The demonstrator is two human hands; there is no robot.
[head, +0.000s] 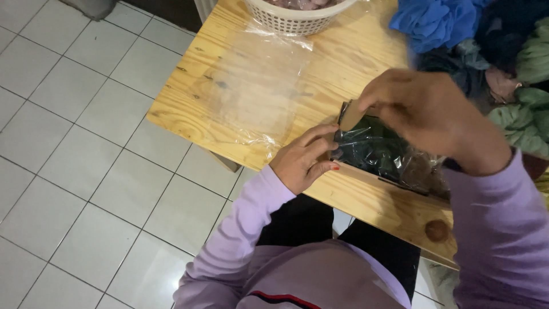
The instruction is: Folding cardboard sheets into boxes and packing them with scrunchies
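1. One person is seen from above, seated at a pale wooden table (366, 209), in a lilac long-sleeved top and dark trousers; two bare hands are in view.
2. The left hand (302, 162) lies at about 6 o'clock of the table's near edge. Its fingers (316, 137) are narrowly curled and press against the left end of one clear plastic packet (380, 154) that holds a dark, folded cloth.
3. The right hand (426, 111) sits over the packet's top, at 1 o'clock from the left hand. It is blurred; its fingers appear to pinch the packet's upper left corner, where a tan flap (351, 116) stands up. How tight the pinch is I cannot tell.
4. The packet rests on the table near its front edge, between the two hands and touching both.
5. One empty clear plastic bag (251, 97) lies flat on the table at 10 o'clock from the packet, apart from both hands; its lower edge hangs crumpled just over the table's rim.
6. One white lattice basket (294, 20) stands at 12 o'clock, cut off by the top of the frame, with something pinkish inside that is too cropped to tell.
7. One heap of cloths (503, 63) fills 2 o'clock: blue, dark navy and sage green pieces, too tangled to count.
8. The floor (74, 143) at 9 o'clock is pale square tile.
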